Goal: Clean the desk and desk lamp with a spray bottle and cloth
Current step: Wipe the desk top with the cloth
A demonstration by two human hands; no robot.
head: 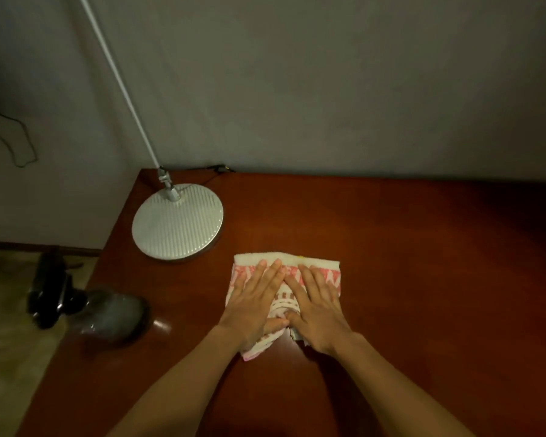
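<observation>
Both hands are lying flat, palms down, on a folded cloth (286,290) that is resting on the desk (407,279), a little left of the middle of the tabletop and roughly midway between its near and far edges. The left hand (256,305) is pressing on the left half of the cloth with its fingers stretched out and close together, pointing toward the far edge; it is not gripping anything. The right hand (317,310) is doing the same on the right half, fingers straight and slightly spread, open against the fabric. The two thumbs are meeting near the middle of the cloth. The cloth is white with a pink pattern, and a loose corner is sticking out beneath the left wrist toward the near edge. The desk lamp (177,222) is standing in the far left corner of the tabletop, its round ribbed white base sitting flat and its thin white pole leaning up and to the left out of view. The cloth is lying near the base but apart from it. At the left edge of the tabletop, a blurred clear bottle (114,313) is sitting well apart from the cloth; its black spray head (49,294) is hanging out past the edge over the floor.
</observation>
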